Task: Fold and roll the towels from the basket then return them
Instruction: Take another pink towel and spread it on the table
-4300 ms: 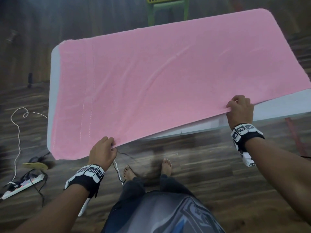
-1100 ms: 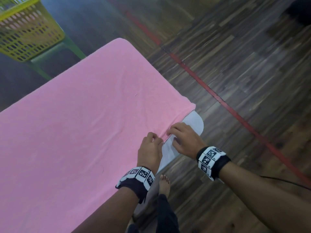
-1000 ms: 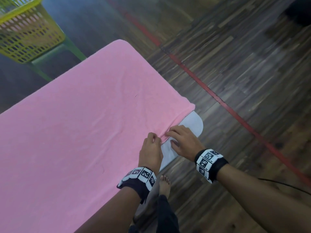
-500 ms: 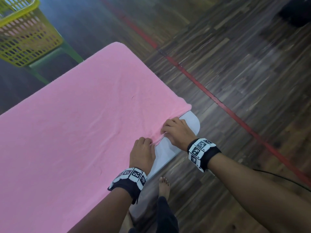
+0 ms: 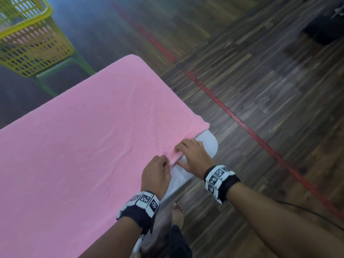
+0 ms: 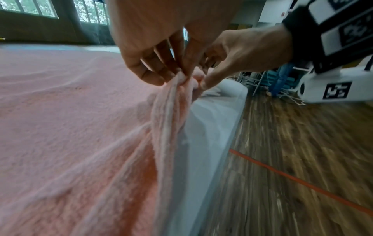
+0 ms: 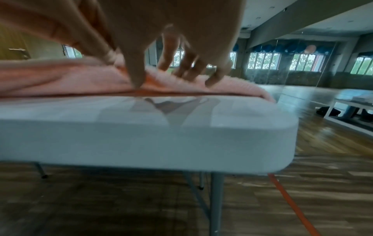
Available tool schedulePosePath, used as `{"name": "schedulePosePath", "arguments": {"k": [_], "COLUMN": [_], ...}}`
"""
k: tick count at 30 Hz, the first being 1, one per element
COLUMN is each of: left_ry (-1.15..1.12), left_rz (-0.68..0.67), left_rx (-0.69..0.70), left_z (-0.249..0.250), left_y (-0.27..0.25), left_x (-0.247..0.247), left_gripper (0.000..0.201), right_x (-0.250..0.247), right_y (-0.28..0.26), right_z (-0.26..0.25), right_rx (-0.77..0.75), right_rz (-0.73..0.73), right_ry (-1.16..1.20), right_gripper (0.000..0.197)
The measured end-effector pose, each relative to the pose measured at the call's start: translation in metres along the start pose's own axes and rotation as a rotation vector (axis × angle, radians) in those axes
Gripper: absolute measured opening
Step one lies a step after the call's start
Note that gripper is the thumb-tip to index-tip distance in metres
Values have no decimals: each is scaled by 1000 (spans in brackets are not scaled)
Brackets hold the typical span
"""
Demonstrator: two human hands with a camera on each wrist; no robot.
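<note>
A large pink towel (image 5: 83, 146) lies spread over the white table (image 5: 209, 144), covering nearly all of it. Both hands meet at the towel's near right corner. My left hand (image 5: 162, 162) pinches a bunched ridge of the towel's edge, shown close up in the left wrist view as the towel (image 6: 169, 111) gathered under the left hand (image 6: 159, 67). My right hand (image 5: 184, 151) pinches the same edge just beyond it, with its fingers (image 7: 214, 75) on top of the towel (image 7: 60, 79) and the thumb at the hem. The yellow basket (image 5: 28, 43) stands at the far left.
The basket sits on a green stool (image 5: 61, 66) beyond the table's far edge. A bare white table corner (image 7: 262, 135) shows right of the hands. A red line (image 5: 232, 116) crosses the wooden floor. My bare foot (image 5: 177, 211) is under the near edge.
Seconds ago the hands held the long near edge far apart; now they are together at the right corner. Over the last half second the edge between them has bunched into a small raised ridge.
</note>
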State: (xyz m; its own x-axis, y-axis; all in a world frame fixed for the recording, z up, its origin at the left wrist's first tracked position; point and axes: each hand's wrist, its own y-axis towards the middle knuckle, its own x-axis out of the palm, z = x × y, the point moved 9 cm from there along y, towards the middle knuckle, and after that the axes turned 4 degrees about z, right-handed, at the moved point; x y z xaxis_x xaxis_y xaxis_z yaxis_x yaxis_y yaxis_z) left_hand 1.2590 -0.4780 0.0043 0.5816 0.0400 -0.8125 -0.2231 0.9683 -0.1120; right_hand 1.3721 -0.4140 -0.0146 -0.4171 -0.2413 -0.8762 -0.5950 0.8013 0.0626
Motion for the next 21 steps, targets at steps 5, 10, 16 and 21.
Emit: {"name": "schedulePosePath", "arguments": {"k": [5, 10, 16, 21], "left_ry": [-20, -82, -35, 119], "left_rz": [2, -53, -169, -301], "left_rx": [62, 58, 93, 73], "left_z": [34, 55, 66, 68], "left_y": [-25, -28, -26, -37], "left_x": [-7, -10, -6, 11], "left_gripper": [8, 8, 18, 22], "right_x": [-15, -31, -47, -66], "right_y": [-19, -13, -7, -21], "right_z": [-18, -5, 54, 73], "right_rx": [-28, -25, 0, -47], "right_rz": [138, 79, -121, -90], "right_ry": [-2, -64, -302, -312], "right_gripper": [19, 24, 34, 31]}}
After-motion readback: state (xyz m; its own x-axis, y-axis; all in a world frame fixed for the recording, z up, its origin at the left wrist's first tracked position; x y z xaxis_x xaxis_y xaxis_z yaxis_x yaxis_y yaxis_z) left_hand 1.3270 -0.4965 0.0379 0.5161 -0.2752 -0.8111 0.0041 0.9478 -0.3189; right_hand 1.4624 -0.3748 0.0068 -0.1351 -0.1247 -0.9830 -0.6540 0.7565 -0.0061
